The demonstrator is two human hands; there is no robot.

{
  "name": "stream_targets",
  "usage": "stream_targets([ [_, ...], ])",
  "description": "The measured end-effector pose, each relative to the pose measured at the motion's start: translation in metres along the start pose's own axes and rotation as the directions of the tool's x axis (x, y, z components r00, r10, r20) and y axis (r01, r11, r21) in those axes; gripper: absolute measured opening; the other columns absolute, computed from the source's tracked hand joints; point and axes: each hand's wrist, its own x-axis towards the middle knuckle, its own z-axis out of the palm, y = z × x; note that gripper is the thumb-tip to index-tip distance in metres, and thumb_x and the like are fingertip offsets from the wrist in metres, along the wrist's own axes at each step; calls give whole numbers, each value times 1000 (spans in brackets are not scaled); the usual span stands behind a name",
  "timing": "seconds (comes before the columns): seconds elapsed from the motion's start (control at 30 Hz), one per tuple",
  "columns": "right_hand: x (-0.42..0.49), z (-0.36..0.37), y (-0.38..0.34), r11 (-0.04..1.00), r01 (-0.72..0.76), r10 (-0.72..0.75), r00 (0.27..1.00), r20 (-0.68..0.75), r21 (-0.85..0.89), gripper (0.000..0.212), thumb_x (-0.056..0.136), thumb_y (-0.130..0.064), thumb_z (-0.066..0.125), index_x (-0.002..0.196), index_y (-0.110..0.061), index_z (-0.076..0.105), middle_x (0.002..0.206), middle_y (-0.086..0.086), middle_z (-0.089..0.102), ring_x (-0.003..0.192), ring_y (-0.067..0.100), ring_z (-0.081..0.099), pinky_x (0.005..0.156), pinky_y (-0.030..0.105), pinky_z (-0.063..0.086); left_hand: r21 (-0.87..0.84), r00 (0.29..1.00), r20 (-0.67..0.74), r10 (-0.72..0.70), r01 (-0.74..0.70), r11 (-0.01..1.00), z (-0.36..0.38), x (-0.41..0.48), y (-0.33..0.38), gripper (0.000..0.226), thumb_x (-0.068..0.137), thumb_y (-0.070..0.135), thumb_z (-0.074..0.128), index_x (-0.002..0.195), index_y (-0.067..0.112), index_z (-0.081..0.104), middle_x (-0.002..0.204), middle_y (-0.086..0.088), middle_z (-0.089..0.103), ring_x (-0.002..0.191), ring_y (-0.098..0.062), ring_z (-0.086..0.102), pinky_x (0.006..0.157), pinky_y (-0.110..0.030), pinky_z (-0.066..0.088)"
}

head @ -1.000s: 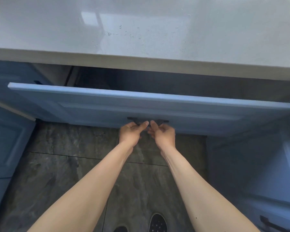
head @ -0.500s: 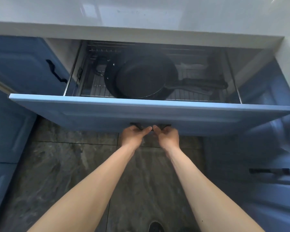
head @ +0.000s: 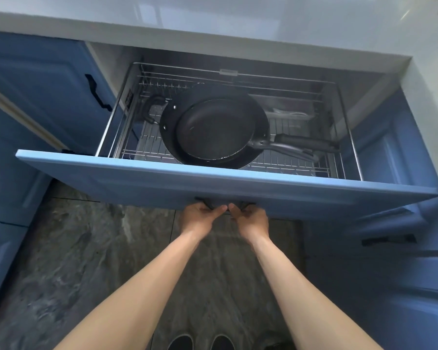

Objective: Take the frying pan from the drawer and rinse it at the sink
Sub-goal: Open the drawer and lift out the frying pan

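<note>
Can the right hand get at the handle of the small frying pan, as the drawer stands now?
Probably yes: the drawer is open and nothing covers the pan handle. The right hand must first release the drawer pull.

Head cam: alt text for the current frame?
Both hands, left hand and right hand, grip the handle of an open blue drawer; two nested black frying pans lie in its wire basket.
</note>
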Motion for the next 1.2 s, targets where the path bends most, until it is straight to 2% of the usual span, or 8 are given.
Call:
stream_targets([
  [0.23, -15, -7, 7, 989, 28, -25, 999, 26, -144, 48, 97, -51, 76, 98, -4, 78, 93, 10, 83, 97, 29, 78, 73, 32, 49, 155, 998, -14, 60, -57, 986, -10, -23, 1, 44, 77, 60, 94, 80, 20, 78, 82, 3, 83, 89, -25, 81, 84, -42, 65],
  [0.33, -36, -21, 1, 951, 91, -85, 996, 33, -295, 44, 98, -57, 67, 118, -18, 71, 109, 11, 80, 110, 36, 75, 79, 34, 50, 312, 989, -59, 139, -114, 943, -29, -51, 11, 38, 88, 64, 82, 103, 30, 79, 108, 5, 84, 106, -26, 80, 84, -36, 60],
  [0.47, -84, -50, -20, 829, 146, -152, 988, 34, -540, 62, 102, -63, 51, 144, -18, 53, 132, 16, 72, 124, 39, 69, 97, 46, 55, 595, 940, -85, 329, -217, 774, -63, -103, 31, 65, 96, 72, 64, 146, 31, 68, 139, -6, 78, 130, -36, 72, 108, -47, 57],
  [0.63, -152, -105, -72, 765, 267, -306, 952, 35, -586, 75, 104, -63, 46, 161, -15, 41, 164, 2, 51, 150, 24, 49, 119, 43, 42, 698, 830, -48, 555, -369, 613, -116, -162, 84, 83, 96, 75, 55, 156, 18, 62, 163, -2, 61, 154, -22, 55, 125, -46, 44],
  [0.73, -171, -148, -116, 681, 335, -407, 912, 43, -651, 73, 105, -60, 49, 160, -13, 43, 163, 2, 53, 149, 25, 49, 118, 42, 42, 729, 812, -40, 582, -375, 573, -153, -179, 137, 93, 92, 81, 44, 158, 18, 60, 168, -1, 56, 158, -21, 50, 128, -45, 40],
  [0.87, -162, -183, -178, 624, 364, -440, 895, 74, -692, 72, 105, -59, 50, 159, -11, 45, 164, 7, 53, 147, 30, 51, 119, 46, 42, 759, 821, 28, 570, -389, 522, -188, -176, 204, 90, 98, 80, 49, 165, 20, 51, 171, -2, 51, 160, -21, 45, 132, -44, 34],
  [1.13, -83, -154, -252, 612, 287, -338, 937, 85, -737, 71, 99, -73, 41, 138, -15, 56, 126, 8, 75, 118, 34, 69, 99, 48, 56, 788, 879, 120, 462, -367, 494, -196, -71, 258, 104, 90, 96, 31, 167, 28, 44, 170, 2, 52, 155, -27, 50, 129, -51, 38],
  [1.2, -55, -139, -255, 607, 262, -304, 949, 86, -750, 67, 100, -71, 41, 133, -15, 57, 122, 9, 75, 115, 34, 70, 96, 47, 57, 787, 883, 170, 438, -389, 479, -188, -36, 258, 96, 97, 90, 33, 168, 26, 42, 172, 0, 50, 156, -27, 48, 129, -51, 38],
])
